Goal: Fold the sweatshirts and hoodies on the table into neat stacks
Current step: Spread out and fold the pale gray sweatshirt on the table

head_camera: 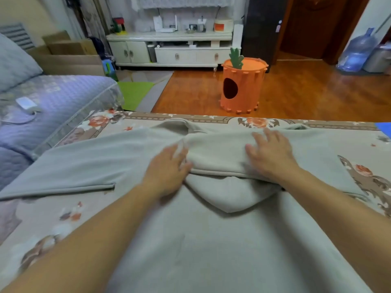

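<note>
Hoodie [211,240], grey, lies spread over the flowered bench [69,210] at frame centre, hood [228,193] turned down onto the body. Left hand [167,168] and right hand [270,153] both press flat on the folded band, fingers straight, each grip apart and clamping nothing. Risk: uneven smoothing could drag the soft fabric, skewing the fold or bunching the long sleeve [63,172] at left.

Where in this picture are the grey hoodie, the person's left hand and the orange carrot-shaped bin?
grey hoodie [207,250], head view, on its flat body panel.
left hand [169,166], head view, on the back of the hand.
orange carrot-shaped bin [247,89], head view, on its front wall.
</note>
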